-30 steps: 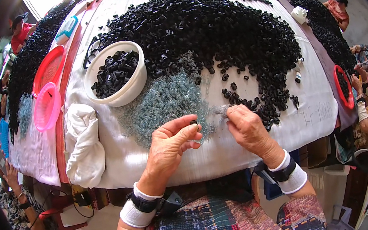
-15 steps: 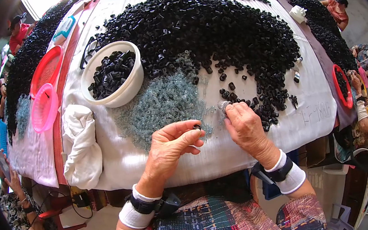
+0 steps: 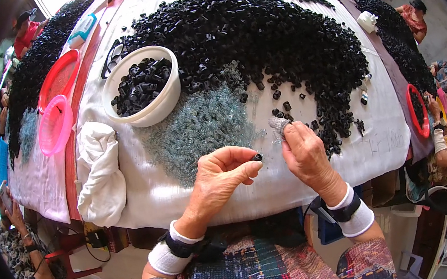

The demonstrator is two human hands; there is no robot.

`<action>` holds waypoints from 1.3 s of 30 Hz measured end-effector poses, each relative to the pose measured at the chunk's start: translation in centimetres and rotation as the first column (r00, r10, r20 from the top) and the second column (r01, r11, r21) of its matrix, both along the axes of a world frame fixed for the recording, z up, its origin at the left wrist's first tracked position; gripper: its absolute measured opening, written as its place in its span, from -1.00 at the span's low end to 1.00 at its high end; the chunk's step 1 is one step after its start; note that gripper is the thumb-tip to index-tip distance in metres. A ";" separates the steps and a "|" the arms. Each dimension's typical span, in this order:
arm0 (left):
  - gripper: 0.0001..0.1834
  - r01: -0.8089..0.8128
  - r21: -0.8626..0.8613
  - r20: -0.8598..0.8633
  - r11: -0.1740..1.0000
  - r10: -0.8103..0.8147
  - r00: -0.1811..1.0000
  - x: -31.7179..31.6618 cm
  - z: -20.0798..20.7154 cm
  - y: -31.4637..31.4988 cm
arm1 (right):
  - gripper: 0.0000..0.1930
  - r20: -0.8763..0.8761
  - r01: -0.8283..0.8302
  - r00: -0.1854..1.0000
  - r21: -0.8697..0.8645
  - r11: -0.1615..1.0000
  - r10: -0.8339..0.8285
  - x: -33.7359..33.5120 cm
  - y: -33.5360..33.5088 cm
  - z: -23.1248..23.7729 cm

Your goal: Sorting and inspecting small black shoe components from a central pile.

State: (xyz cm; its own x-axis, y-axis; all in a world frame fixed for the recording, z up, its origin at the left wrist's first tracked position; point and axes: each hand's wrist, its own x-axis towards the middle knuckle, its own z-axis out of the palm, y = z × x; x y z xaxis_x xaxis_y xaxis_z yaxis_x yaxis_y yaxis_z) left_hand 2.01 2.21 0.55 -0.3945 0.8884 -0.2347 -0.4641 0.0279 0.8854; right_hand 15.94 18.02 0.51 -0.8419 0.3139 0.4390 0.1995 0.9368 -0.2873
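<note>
My left hand [image 3: 221, 177] is closed in a pinch on a small black plastic part [image 3: 257, 157], over the bare cloth in front of the springs. To its right, my right hand [image 3: 309, 154] has its fingers drawn together beside a few loose black parts. A grey wrap [image 3: 279, 126] shows at its fingertips; whatever those fingers hold is hidden. A pile of small clear bluish springs [image 3: 200, 131] lies beyond my left hand. Behind it spreads a large heap of black plastic parts [image 3: 255, 31]. The white bowl [image 3: 150, 116] at the left holds more black parts.
A twisted white cloth [image 3: 99, 175] lies at the left of the cloth-covered table [image 3: 156, 202]. Pink [image 3: 42, 135] and red baskets [image 3: 42, 85] stand beyond it. Eyeglasses [image 3: 112, 57] rest behind the bowl. Other people work along both sides, with a red-rimmed basket [image 3: 412, 110] at the right.
My left hand has moved right with the black part still pinched, closer to my right hand. My right hand has shifted slightly right, and more of the grey wrap shows.
</note>
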 end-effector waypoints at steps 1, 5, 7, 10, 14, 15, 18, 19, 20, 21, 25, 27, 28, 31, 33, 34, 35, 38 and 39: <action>-0.76 -0.002 0.002 0.003 1.000 0.002 1.000 0.1 -0.1 -0.1 | -0.65 0.007 0.022 1.000 -0.026 0.999 -0.022 0.1 0.1 -0.4; -0.77 -0.012 -0.015 -0.008 1.000 0.012 1.000 0.1 -0.2 0.0 | -0.64 0.028 0.056 0.998 0.014 0.998 -0.056 -0.1 0.0 -0.1; -0.77 -0.022 -0.007 0.013 1.000 0.023 1.000 0.3 -0.5 0.0 | -0.66 -0.017 0.027 0.999 0.013 1.000 -0.027 -0.1 -0.1 -0.1; -0.77 -0.027 0.010 0.011 1.000 0.026 1.000 0.4 -0.5 0.2 | -0.69 -0.099 -0.004 0.995 -0.285 0.959 -0.026 0.1 -0.8 1.3; -0.78 -0.034 0.033 -0.014 0.999 0.034 0.999 0.8 -0.1 0.2 | -0.71 -0.160 -0.158 0.981 -0.312 0.937 0.112 0.0 -2.1 3.7; -0.79 -0.038 0.037 -0.056 0.999 0.040 0.998 0.8 -0.2 0.2 | -0.70 -0.169 -0.191 0.975 -0.305 0.933 0.145 -0.1 -2.4 3.9; -0.80 -0.050 0.056 -0.134 0.997 0.057 0.989 1.4 -0.1 0.5 | -0.67 -0.151 -0.210 0.973 -0.289 0.934 0.172 0.0 -2.7 4.3; -0.80 -0.067 0.066 -0.174 0.996 0.077 0.982 1.5 0.0 0.5 | -0.66 -0.106 -0.223 0.974 -0.238 0.945 0.202 0.0 -2.8 4.5; -0.80 -0.068 0.062 -0.175 0.996 0.078 0.982 1.6 -0.1 0.6 | -0.66 -0.061 -0.238 0.971 -0.187 0.953 0.230 0.0 -2.9 4.6; -0.81 -0.075 0.102 -0.310 0.992 0.103 0.945 1.7 -0.3 0.6 | -0.65 -0.033 -0.229 0.973 -0.199 0.953 0.227 -0.1 -3.0 4.7; -0.82 -0.069 0.112 -0.461 0.991 0.113 0.880 1.8 0.1 0.6 | -0.67 -0.011 -0.214 0.976 -0.226 0.950 0.217 0.1 -3.0 5.0; -0.83 -0.073 0.114 -0.473 0.991 0.119 0.873 1.9 0.1 0.6 | -0.71 -0.009 -0.236 0.971 -0.149 0.960 0.237 0.2 -3.0 5.1; -0.83 -0.076 0.115 -0.482 0.990 0.123 0.867 2.0 0.0 0.6 | -0.71 -0.010 -0.236 0.971 -0.152 0.960 0.237 0.2 -3.1 5.1; -0.84 -0.070 0.105 -0.544 0.992 0.116 0.831 1.9 0.1 0.6 | -0.75 0.014 -0.256 0.966 -0.095 0.962 0.259 0.1 -3.2 5.1; -0.84 -0.075 0.115 -0.549 0.991 0.126 0.826 2.1 0.0 0.6 | -0.77 0.029 -0.247 0.967 -0.107 0.963 0.252 0.1 -3.3 5.1; -0.84 -0.082 0.124 -0.555 0.989 0.138 0.820 2.1 0.0 0.6 | -0.77 0.029 -0.249 0.967 -0.109 0.962 0.253 0.2 -3.3 5.1; -0.84 -0.084 0.122 -0.555 0.989 0.138 0.820 2.1 0.0 0.6 | -0.77 0.059 -0.248 0.965 -0.108 0.963 0.255 0.2 -3.3 5.2; -0.83 -0.081 0.091 -0.615 0.993 0.120 0.780 2.1 -0.1 0.6 | -0.78 0.102 -0.253 0.959 -0.110 0.961 0.264 0.2 -3.3 5.3; -0.83 -0.080 0.100 -0.612 0.992 0.125 0.781 2.2 -0.3 0.6 | -0.78 0.114 -0.259 0.956 -0.111 0.960 0.271 0.2 -3.2 5.3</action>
State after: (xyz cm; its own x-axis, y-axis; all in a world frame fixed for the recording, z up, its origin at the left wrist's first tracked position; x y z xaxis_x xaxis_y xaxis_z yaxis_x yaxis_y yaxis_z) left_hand 4.17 2.85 0.26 -0.5250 0.8385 0.1456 0.1832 -0.0557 0.9815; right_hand 16.10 14.79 5.80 -0.9471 0.1068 0.3028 -0.0118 0.9309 -0.3650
